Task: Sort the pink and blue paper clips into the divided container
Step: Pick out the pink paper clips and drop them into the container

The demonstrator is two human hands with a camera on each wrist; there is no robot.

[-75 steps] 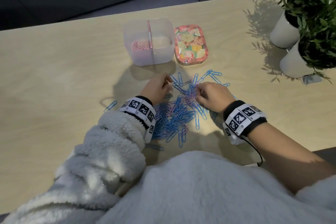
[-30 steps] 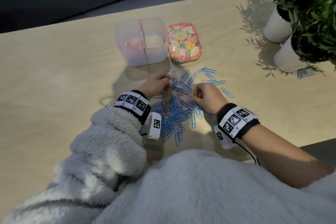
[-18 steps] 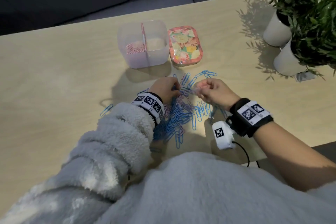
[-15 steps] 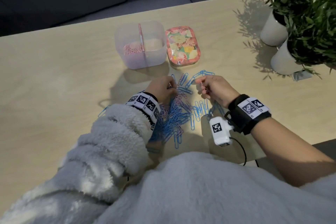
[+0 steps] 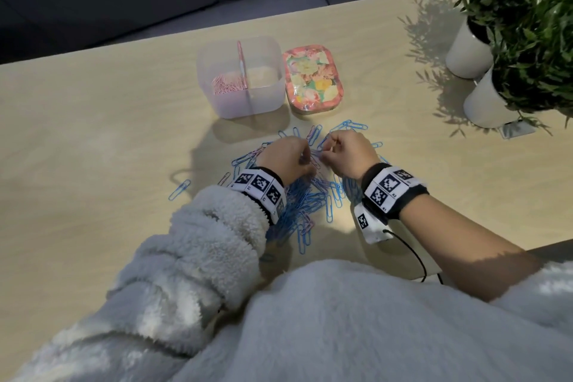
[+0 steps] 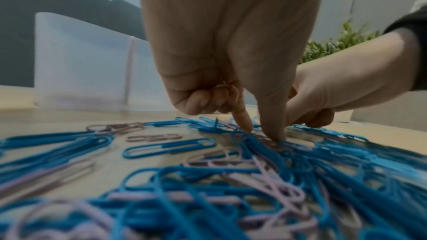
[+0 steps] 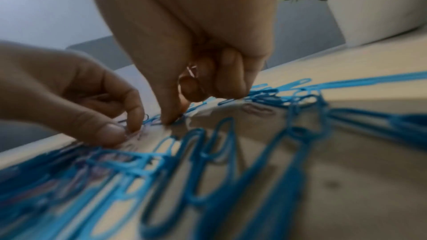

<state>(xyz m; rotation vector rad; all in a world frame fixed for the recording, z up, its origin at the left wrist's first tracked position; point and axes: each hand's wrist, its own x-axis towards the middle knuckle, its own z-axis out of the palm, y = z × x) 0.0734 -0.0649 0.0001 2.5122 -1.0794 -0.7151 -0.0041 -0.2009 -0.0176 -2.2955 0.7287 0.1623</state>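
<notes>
Half a second ago my right hand (image 5: 347,155) was lifted off the pile with a pink clip; now it is back down at the middle of the frame, close to my left hand (image 5: 286,158), both on the far edge of the heap.

My left hand's (image 6: 231,79) thumb and forefinger are down on the clips (image 6: 231,180), the other fingers curled over what looks like pink wire tucked in the palm. My right hand (image 7: 184,79) is the same — thumb and finger pressing at the table, a bit of pink wire showing in the curled fingers.

The box (image 5: 240,74) stands in the upper middle of the frame. Its left half holds pink clips (image 5: 226,87); its right half looks bare. Most of the pile (image 5: 307,205) is blue, with pink threaded through it.

I think the risk is a tangle: a pink clip hooked on a blue one would drag it along, into the wrong half. Clips already tucked in my palms could also slip as I pinch more.

A floral tin (image 5: 313,80) sits just right of the box, two potted plants (image 5: 527,25) at upper right, one stray blue clip (image 5: 179,194) to the left. Nothing bars the way to the box.
</notes>
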